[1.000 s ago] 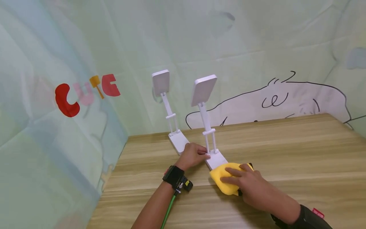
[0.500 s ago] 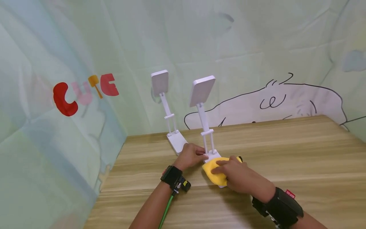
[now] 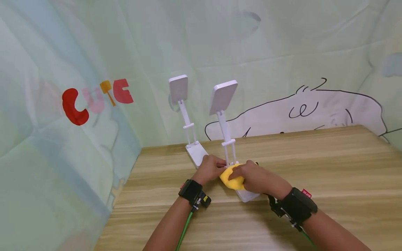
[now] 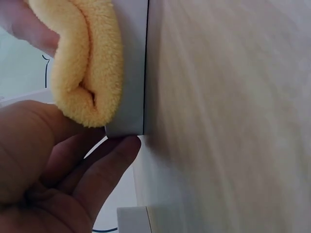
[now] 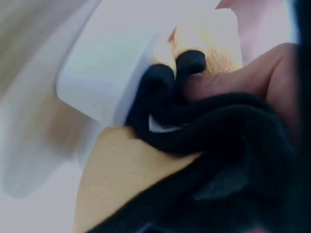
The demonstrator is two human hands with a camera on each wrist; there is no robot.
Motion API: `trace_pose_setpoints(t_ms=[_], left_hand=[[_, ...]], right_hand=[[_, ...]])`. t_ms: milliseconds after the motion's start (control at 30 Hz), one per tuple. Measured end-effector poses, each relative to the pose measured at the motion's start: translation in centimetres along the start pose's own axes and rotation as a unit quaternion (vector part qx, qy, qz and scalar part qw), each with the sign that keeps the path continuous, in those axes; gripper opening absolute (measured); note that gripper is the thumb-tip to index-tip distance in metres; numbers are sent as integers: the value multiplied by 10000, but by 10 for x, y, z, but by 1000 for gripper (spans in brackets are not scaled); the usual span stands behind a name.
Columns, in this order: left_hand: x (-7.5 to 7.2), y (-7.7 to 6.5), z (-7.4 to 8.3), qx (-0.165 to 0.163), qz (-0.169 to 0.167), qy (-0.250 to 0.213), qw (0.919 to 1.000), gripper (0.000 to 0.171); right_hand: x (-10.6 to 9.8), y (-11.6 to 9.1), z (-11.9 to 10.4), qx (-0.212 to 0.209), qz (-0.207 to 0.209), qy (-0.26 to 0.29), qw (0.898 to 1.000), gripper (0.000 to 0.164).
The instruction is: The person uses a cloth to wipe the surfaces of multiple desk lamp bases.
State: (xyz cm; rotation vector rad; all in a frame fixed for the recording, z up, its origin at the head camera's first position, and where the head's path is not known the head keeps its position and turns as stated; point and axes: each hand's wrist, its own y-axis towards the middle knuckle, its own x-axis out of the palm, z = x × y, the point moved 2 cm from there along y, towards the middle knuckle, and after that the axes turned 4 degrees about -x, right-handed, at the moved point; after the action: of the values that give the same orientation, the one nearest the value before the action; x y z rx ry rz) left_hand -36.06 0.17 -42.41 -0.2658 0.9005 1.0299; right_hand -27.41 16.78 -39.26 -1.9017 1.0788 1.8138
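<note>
A white phone stand (image 3: 222, 97) with a tilted panel stands upright on the wooden table. At the back of its base, my left hand (image 3: 208, 169) pinches the edge; the left wrist view has the thumb and fingers at the base's end (image 4: 131, 92). My right hand (image 3: 259, 177) holds a yellow cloth (image 3: 231, 178) against the top of that base, near the two thin posts. Fluffy and folded over in the left wrist view, the cloth shows a black border (image 5: 214, 114) in the right wrist view, bunched under the thumb (image 5: 233, 82). The cloth hides the middle of the base.
A second white phone stand (image 3: 178, 89) stands behind and to the left, its base near my left hand. The wood-grain table (image 3: 314, 167) reaches right and forward. A printed fabric backdrop (image 3: 194, 42) hangs along the back and left.
My right hand has slid the yellow cloth left and back along the base, from its front end toward the posts, uncovering the front end. My left hand keeps its hold.
</note>
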Motion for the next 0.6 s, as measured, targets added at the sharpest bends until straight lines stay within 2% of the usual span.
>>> trace_pose_setpoints(t_ms=[133,333,433,600], left_hand=[[-1,0,0,-203,-58,-245,9995,19],[-2,-1,-1,-420,-43,-447,9981,23],[-2,-1,-3,-427,-50,-476,9979,24],[1,2,-4,-499,-156,-500,9974,26]], right_hand=[[-2,-8,-11,175,61,-108,9998,45],[-3,-30,-30,816,-246,-255,9960,44],[-1,-44,-38,931,-264,-245,9950,49],[0,-63,-47,872,-177,-360,9954,58]])
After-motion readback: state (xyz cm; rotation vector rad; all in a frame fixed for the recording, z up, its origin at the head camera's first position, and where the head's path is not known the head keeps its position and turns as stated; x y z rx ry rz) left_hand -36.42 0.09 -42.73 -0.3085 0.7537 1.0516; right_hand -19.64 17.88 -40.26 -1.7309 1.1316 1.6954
